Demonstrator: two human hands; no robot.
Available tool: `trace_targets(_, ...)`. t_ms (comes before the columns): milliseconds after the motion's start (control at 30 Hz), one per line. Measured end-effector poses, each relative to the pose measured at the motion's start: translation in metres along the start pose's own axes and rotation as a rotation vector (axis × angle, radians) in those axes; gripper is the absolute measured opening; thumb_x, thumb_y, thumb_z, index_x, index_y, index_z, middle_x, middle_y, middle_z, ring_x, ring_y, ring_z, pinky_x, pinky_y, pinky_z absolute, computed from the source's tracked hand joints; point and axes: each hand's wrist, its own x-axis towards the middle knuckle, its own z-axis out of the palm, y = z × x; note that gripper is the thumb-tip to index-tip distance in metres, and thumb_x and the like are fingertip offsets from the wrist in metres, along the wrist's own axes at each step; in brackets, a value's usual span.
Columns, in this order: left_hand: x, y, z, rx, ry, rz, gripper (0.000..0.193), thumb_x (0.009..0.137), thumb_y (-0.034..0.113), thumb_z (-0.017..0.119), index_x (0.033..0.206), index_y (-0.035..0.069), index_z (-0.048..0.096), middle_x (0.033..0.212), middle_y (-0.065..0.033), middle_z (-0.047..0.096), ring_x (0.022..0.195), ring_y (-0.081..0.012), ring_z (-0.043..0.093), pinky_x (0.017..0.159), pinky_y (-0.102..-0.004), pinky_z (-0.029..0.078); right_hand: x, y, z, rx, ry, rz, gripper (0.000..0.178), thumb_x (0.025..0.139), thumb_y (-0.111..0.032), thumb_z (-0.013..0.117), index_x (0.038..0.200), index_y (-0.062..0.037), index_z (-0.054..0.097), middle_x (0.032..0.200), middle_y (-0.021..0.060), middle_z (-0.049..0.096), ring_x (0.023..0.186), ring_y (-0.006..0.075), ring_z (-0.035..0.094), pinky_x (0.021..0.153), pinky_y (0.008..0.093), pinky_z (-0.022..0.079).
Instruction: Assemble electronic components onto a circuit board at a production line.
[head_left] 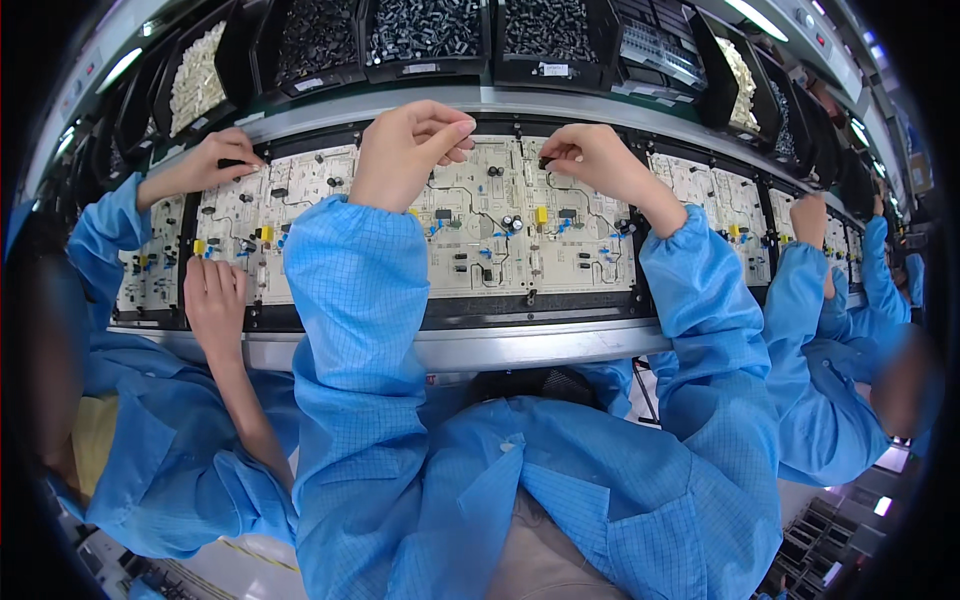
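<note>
Cream, blue-dotted circuit board (pixel 482 225); left hand (pixel 412 150) pinched; right hand (pixel 597 163) around black component (pixel 544 163)

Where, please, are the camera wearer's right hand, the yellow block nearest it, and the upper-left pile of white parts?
Right hand (pixel 597 158): head view, back of the hand.
Yellow block (pixel 542 215): head view, middle of its face.
Pile of white parts (pixel 198 82): head view, its middle.

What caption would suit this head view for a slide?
Left hand and right hand over pale circuit boards, black bins beyond.
</note>
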Motion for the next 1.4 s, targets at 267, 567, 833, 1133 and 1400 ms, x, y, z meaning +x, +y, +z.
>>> trace_targets(267,0.003,-0.008,0.004,0.099,0.071,0.047,0.019,0.092,0.018,0.059,0.099,0.001,0.062,0.073,0.0013,0.058,0.068,-0.0047,0.051,0.062,-0.0186,0.042,0.003,0.004,0.005,0.023,-0.02,-0.008,0.019,0.077,-0.002,0.067,0.096,0.0004,0.067,0.08,0.0098,0.067,0.073,0.0157,0.063,0.07,0.0266,0.051)
trace_targets(567,0.004,-0.01,0.009,0.144,0.115,0.088,0.021,0.089,0.022,0.061,0.097,0.002,0.063,0.073,-0.0027,0.062,0.067,-0.0089,0.057,0.061,-0.024,0.046,0.003,0.006,0.003,-0.012,-0.022,-0.002,0.018,0.078,-0.005,0.067,0.096,0.0,0.068,0.081,0.0112,0.067,0.074,0.0179,0.064,0.07,0.0279,0.051)
trace_targets(833,0.004,-0.011,0.012,0.09,0.028,0.076,0.02,0.089,0.015,0.059,0.102,0.0,0.059,0.084,-0.0082,0.067,0.079,-0.0123,0.065,0.07,-0.0248,0.049,0.003,0.009,0.006,-0.033,-0.019,-0.018,0.018,0.08,-0.006,0.067,0.097,-0.0011,0.067,0.084,0.0089,0.066,0.076,0.0168,0.062,0.071,0.0269,0.05)
trace_targets(1133,-0.001,-0.007,0.017,0.12,-0.013,0.07,0.019,0.087,0.01,0.059,0.101,-0.001,0.058,0.088,-0.0105,0.069,0.085,-0.0147,0.067,0.073,-0.0252,0.05,-0.008,-0.007,0.011,-0.255,-0.008,-0.147,0.021,0.078,-0.005,0.066,0.098,-0.001,0.063,0.088,0.0117,0.063,0.08,0.0257,0.063,0.071,0.0329,0.051)
trace_targets(1400,-0.02,-0.011,0.03,-0.018,-0.133,0.085,0.028,0.09,0.004,0.055,0.117,-0.003,0.056,0.093,-0.0121,0.068,0.09,-0.0157,0.066,0.081,-0.025,0.051,0.05,-0.011,-0.031,-0.287,0.291,-0.234,0.022,0.079,-0.006,0.067,0.101,-0.0017,0.062,0.092,0.0094,0.065,0.081,0.017,0.063,0.072,0.0282,0.05)
